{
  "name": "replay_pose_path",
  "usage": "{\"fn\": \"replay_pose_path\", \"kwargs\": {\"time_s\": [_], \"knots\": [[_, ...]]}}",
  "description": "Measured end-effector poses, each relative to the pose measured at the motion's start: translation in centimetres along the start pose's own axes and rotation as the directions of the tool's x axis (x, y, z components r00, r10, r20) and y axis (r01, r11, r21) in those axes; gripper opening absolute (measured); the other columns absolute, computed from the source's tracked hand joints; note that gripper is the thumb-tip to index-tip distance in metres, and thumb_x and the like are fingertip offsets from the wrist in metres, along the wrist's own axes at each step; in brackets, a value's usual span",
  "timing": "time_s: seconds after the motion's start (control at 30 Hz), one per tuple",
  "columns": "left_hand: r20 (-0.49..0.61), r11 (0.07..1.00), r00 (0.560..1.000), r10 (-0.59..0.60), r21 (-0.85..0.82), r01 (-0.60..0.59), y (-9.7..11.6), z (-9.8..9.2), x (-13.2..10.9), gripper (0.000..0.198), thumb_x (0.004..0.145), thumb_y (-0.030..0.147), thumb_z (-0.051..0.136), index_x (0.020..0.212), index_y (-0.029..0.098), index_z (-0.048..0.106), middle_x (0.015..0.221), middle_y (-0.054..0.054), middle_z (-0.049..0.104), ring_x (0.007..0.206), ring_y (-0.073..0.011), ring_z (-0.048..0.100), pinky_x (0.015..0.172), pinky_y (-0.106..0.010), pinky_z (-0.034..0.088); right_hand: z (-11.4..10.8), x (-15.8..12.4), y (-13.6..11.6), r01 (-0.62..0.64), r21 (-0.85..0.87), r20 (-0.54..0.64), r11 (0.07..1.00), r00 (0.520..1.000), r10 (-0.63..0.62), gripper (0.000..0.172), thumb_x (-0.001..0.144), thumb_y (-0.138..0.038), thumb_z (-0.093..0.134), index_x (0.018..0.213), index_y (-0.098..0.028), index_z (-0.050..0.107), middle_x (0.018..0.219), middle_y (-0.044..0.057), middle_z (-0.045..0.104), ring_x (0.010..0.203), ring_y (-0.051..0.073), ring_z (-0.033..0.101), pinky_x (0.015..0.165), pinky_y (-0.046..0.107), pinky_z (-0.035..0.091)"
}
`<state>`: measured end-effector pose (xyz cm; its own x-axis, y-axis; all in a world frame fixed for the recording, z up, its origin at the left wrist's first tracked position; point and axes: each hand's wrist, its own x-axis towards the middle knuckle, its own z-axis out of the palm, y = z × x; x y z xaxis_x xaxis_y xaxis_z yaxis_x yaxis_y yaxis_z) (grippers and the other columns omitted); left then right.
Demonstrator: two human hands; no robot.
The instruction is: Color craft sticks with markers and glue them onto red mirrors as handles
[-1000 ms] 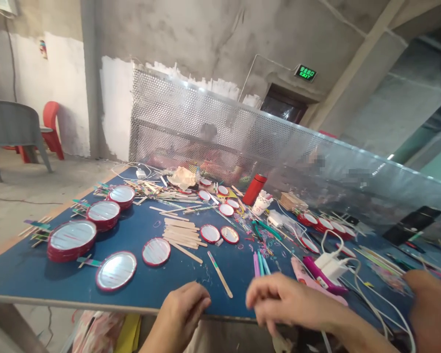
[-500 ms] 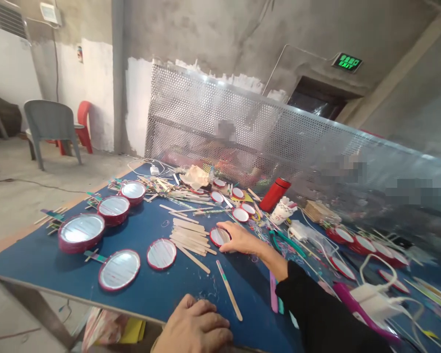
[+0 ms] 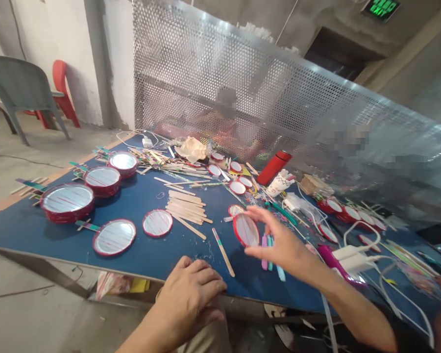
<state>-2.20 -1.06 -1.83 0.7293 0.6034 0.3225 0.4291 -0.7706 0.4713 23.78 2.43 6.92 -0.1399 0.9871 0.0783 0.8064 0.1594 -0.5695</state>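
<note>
Right hand (image 3: 279,242), in the head view, pinches a small round silver-grey disc with a red rim (image 3: 245,230) between the thumb and the bent fingers. The held disc is tilted, with its face toward the camera, and is seen against the blue tabletop (image 3: 51,240), to the right of a single wooden stick with a coloured end (image 3: 225,257). Just behind it, another small red-rimmed disc (image 3: 235,209) is partly hidden.

Left hand (image 3: 193,289) is at the near edge of the tabletop, its fingers bent and close together; the palm is hidden, so I cannot tell whether it holds something.

To the left of the held disc lie many flat, pale wooden sticks (image 3: 185,203). Beside them, on their left, is a round red-rimmed disc of medium size (image 3: 157,223), and farther left lies a larger round disc with a coloured handle (image 3: 114,237). Slender pink and teal objects (image 3: 264,255) are near the right hand, partly behind it. Farther back is a red cylindrical bottle (image 3: 274,167).
</note>
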Motion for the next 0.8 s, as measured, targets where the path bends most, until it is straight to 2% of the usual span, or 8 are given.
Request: {"fn": "replay_pose_path", "kwargs": {"time_s": [0.13,0.23,0.33,0.5,0.8], "knots": [[-0.041,0.996,0.997,-0.066,0.049,0.068,0.2,0.6,-0.3,0.05,0.085,0.033,0.084,0.127,0.026,0.058,0.115,-0.002,0.075,0.106,-0.0237,0.066,0.09,-0.038,0.04,1.7,-3.6,-0.2,-0.089,0.011,0.181,0.996,0.98,0.086,0.084,0.064,-0.017,0.077,0.143,-0.023,0.047,0.15,0.01,0.055,0.138,0.027,0.052,0.117,0.047,0.038],[-0.064,0.989,0.991,-0.115,0.083,0.121,0.5,0.6,-0.4,0.07,0.083,0.026,0.086,0.141,0.024,0.047,0.123,-0.006,0.073,0.109,-0.0252,0.067,0.095,-0.041,0.043,2.9,-3.8,-0.1,-0.128,0.017,0.243,0.992,0.963,0.12,0.083,0.064,-0.014,0.075,0.142,-0.023,0.048,0.15,0.01,0.054,0.137,0.027,0.052,0.116,0.046,0.04],[-0.022,0.986,0.993,-0.115,0.117,0.117,0.8,0.6,-0.2,0.081,0.082,0.025,0.087,0.148,0.024,0.04,0.127,-0.007,0.072,0.109,-0.0261,0.068,0.094,-0.042,0.045,3.4,-3.3,0.0,-0.137,0.022,0.28,0.99,0.952,0.125,0.083,0.063,-0.013,0.076,0.141,-0.023,0.05,0.148,0.01,0.055,0.136,0.027,0.052,0.115,0.046,0.041],[-0.01,0.982,0.994,-0.11,0.152,0.11,0.6,1.0,0.1,0.077,0.082,0.026,0.087,0.145,0.024,0.041,0.134,-0.003,0.071,0.108,-0.0258,0.067,0.091,-0.042,0.045,3.7,-2.9,0.2,-0.115,0.018,0.306,0.993,0.946,0.104,0.085,0.061,-0.009,0.075,0.141,-0.024,0.05,0.145,0.009,0.057,0.135,0.027,0.053,0.113,0.044,0.044],[-0.035,0.984,0.998,-0.06,0.166,0.065,-0.2,1.7,0.0,0.063,0.091,0.028,0.078,0.142,0.022,0.043,0.129,-0.002,0.072,0.101,-0.0228,0.066,0.082,-0.038,0.043,4.0,-2.3,0.5,-0.096,0.011,0.336,0.995,0.938,0.087,0.086,0.059,-0.009,0.074,0.141,-0.025,0.052,0.14,0.009,0.059,0.131,0.028,0.056,0.111,0.043,0.046]]}}
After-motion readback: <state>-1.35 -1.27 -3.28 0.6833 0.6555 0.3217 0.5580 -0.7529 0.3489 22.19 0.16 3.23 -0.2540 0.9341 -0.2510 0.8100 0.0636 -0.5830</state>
